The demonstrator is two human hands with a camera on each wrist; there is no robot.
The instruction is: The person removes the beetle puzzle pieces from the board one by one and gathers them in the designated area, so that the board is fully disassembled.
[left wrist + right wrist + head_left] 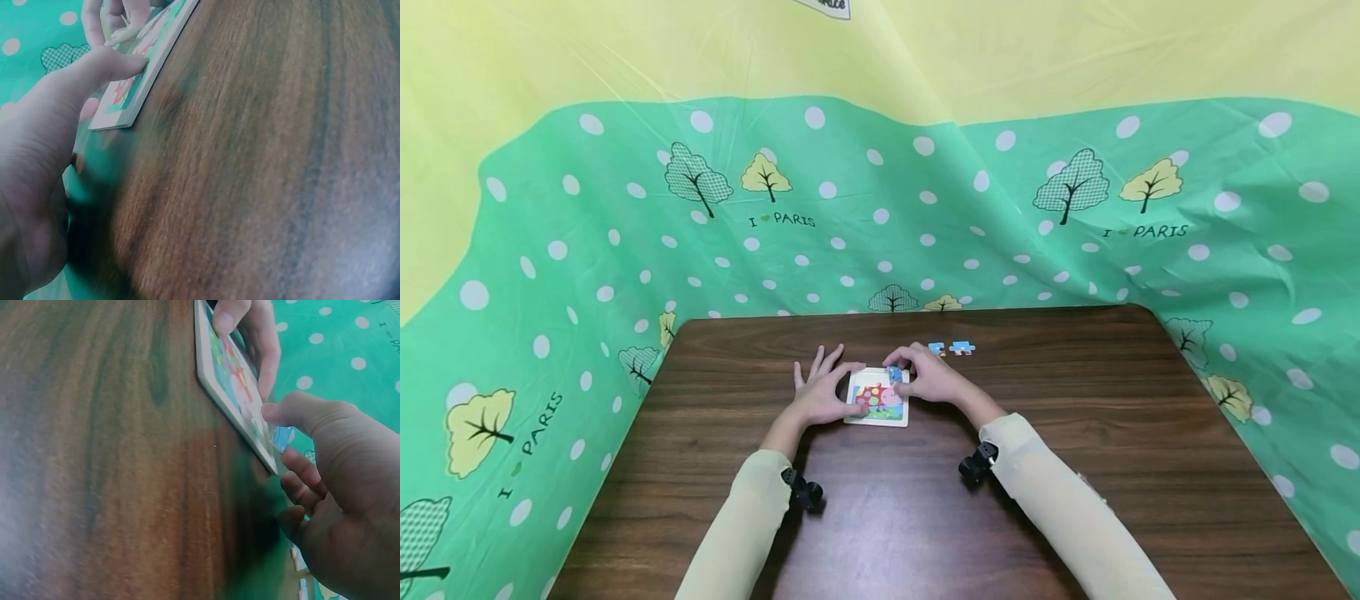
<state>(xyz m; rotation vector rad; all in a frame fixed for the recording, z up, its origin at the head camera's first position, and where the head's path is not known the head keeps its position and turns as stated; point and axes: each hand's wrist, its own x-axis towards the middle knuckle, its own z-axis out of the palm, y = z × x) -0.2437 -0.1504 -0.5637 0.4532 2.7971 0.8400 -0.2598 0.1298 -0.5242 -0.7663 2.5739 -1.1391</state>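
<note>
A small jigsaw board [880, 422] with a pale rim lies on the table, its picture showing red, pink, green and blue parts. My left hand [817, 400] grips it from the left: the thumb rests on the picture and the index finger reaches the far edge, while the other fingers spread away. Over the board's upper right corner, my right hand [934, 379] pinches a blue jigsaw piece [894, 375] between thumb and fingers. That piece [282, 437] also shows in the right wrist view, partly hidden by the fingers. Whether it touches the board cannot be told.
Two loose blue jigsaw pieces, one [962, 347] in full sight and one [936, 348] partly behind the right hand, lie beyond that hand. The dark wooden table [880, 533] backs onto a green and yellow printed cloth [880, 183].
</note>
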